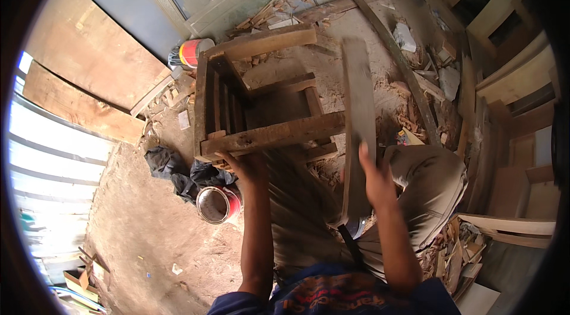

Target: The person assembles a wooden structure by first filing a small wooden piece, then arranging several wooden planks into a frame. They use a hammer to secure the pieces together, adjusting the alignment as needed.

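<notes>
- right hand (380,181): blurred at the right edge of the grey board (359,95), thumb apart; i cannot tell whether its fingers close round it. a wide, firm hold would best curb twisting.
- left hand (246,166): touching the wooden frame (273,135) under its near left corner; fingers mostly hidden, closure unclear. steady support there should limit rocking.
- the frame lies tipped beyond the knees, the board upright at its right; mind knuckles between them.
- farther, a long plank (408,74) could snag feet.
</notes>
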Demonstrator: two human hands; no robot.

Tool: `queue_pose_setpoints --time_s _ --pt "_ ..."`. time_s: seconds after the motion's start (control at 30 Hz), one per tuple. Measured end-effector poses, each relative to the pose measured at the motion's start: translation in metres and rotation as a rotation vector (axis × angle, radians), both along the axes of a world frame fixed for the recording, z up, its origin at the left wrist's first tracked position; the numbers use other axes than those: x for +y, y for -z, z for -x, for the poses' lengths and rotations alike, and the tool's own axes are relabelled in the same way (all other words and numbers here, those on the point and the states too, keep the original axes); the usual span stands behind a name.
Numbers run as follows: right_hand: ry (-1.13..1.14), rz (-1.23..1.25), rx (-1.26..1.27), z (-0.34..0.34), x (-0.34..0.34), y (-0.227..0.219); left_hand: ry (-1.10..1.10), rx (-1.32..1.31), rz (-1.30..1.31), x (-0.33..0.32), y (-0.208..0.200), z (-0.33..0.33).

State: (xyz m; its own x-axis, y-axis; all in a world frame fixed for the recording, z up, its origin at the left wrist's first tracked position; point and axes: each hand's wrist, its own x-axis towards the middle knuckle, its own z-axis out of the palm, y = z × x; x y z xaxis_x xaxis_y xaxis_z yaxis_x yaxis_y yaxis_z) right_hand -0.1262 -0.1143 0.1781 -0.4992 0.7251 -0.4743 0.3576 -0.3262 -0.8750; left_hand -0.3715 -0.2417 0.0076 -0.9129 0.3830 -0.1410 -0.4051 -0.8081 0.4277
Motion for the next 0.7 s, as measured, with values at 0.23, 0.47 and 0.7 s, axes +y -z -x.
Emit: queue_pose_setpoints --time_s 0.23,0.47,0.7 --pt "-0.281 -0.371 -0.197 0.117 0.144 -0.008 0.219 -0.200 0.324 -0.021 -0.011 -0.041" --pt "-0.291 -0.664 -0.386 0.134 0.159 0.043 0.300 -0.138 0.413 -0.052 -0.036 -0.097" --pt "-0.377 -0.507 -0.310 0.127 0.137 0.032 0.074 0.606 0.668 0.009 -0.115 -0.059"
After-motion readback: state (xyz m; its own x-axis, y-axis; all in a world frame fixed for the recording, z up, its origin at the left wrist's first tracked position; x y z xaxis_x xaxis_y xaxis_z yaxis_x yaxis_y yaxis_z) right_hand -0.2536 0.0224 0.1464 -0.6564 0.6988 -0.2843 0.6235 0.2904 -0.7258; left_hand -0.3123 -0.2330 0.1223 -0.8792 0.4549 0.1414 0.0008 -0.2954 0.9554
